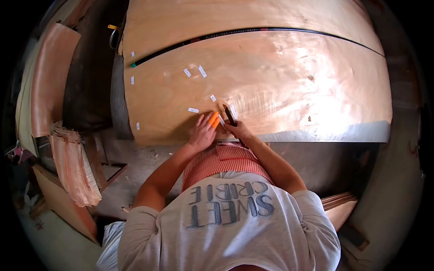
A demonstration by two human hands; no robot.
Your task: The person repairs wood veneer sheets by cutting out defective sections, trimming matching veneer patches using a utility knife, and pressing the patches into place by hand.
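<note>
While the left hand (202, 134) lay on the big wood sheet (167, 97) by its near edge, two orange-covered fingers (214, 120) together and the others kinda spread, the right hand (240, 130) had its fingers pinching a slim dark tool (229, 116), tilted, at that same edge. A bunch of little white labels (193, 110) sat around the sheet's left half, one just beside the tool, and a long black rod (239, 32) curved across the sheet's far part.

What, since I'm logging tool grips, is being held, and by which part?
The right hand holds a slim black knife-like tool around its middle. Whether the left hand grips anything cannot be told.
</note>
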